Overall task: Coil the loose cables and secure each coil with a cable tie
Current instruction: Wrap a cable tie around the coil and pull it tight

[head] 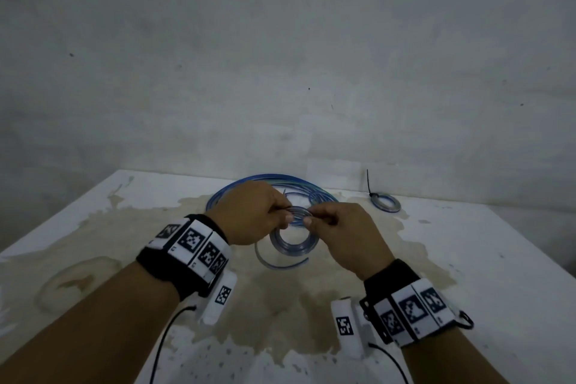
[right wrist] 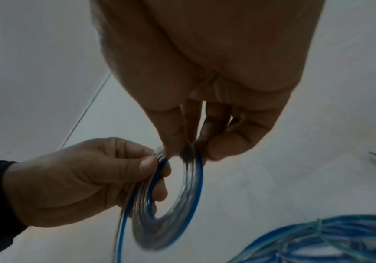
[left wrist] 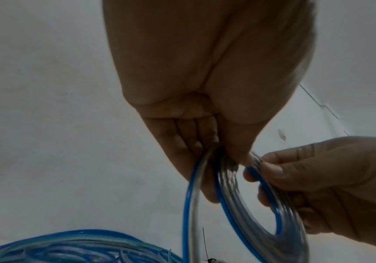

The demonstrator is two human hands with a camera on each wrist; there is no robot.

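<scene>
A small flat coil [head: 294, 241] of clear cable with a blue stripe hangs above the table between both hands. My left hand [head: 265, 215] pinches its upper left rim, thumb in front. My right hand [head: 330, 221] pinches the upper right rim. In the left wrist view the coil [left wrist: 250, 204] hangs below my left fingers, with the right hand [left wrist: 317, 186] gripping its far side. The right wrist view shows the coil [right wrist: 173, 204] held the same way. A loose tail [head: 280, 263] of the cable curves below the coil.
A large loose bundle of blue cables [head: 268, 187] lies behind the hands. A finished small coil [head: 385, 203] with a black cable tie [head: 369, 182] sticking up sits at the back right. The white table [head: 483, 259] is stained brown around the middle; a wall stands behind.
</scene>
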